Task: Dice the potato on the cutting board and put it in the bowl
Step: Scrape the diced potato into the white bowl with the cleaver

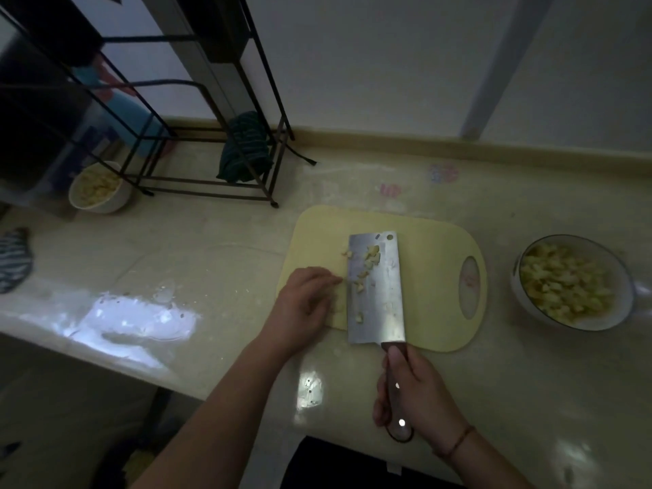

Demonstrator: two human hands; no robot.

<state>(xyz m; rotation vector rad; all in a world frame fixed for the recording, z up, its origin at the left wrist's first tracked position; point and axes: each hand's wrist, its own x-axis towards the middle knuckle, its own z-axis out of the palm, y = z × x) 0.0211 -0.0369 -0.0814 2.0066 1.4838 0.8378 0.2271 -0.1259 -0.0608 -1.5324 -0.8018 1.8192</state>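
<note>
A pale yellow cutting board [430, 241] lies on the counter. A cleaver [384, 301] rests flat over it, blade pointing away, with small diced potato bits [370, 259] on its blade. My right hand [412, 393] grips the cleaver's dark wooden handle. My left hand [303, 305] sits at the blade's left edge, fingers curled, fingertips touching the potato bits there. A white bowl [621, 312] full of diced potato stands on the counter to the right of the board.
A second white bowl [120, 202] with diced potato stands at the far left under a black wire rack [211, 185]. A dark striped cloth [243, 150] hangs on the rack. Another striped cloth [14, 259] lies at the left edge. The counter's front edge runs below my arms.
</note>
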